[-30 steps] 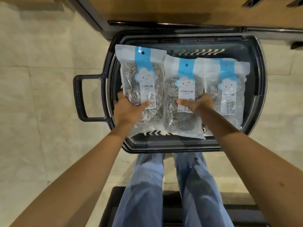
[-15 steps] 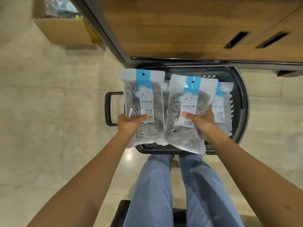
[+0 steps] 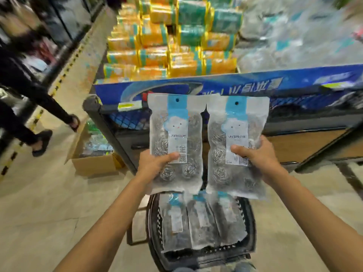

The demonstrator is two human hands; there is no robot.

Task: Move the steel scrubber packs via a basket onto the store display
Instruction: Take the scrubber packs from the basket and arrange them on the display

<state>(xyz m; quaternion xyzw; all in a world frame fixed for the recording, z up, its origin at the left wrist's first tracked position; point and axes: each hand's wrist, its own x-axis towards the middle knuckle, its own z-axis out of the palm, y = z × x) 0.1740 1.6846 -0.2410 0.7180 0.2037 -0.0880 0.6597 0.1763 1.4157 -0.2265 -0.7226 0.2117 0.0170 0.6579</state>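
Two clear steel scrubber packs with blue cloud labels are held upright, side by side, in front of the store display [image 3: 216, 83]. My left hand [image 3: 155, 165] grips the left pack [image 3: 174, 122] at its lower edge. My right hand [image 3: 259, 158] grips the right pack [image 3: 235, 122] the same way. Below them the black basket [image 3: 155, 228] stands on the floor with several more scrubber packs [image 3: 198, 222] lying flat inside. The display bin has a blue front panel and dark mesh sides.
Stacks of orange and green sponge packs [image 3: 170, 40] fill the display's left part; clear blurred packs [image 3: 298, 36] fill its right part. A cardboard box [image 3: 94, 160] sits on the floor at left. A person's legs [image 3: 39, 107] walk along the left aisle.
Both hands lifted a pack each out of the basket and raised them to display height. My view tilted up from the basket to the display.
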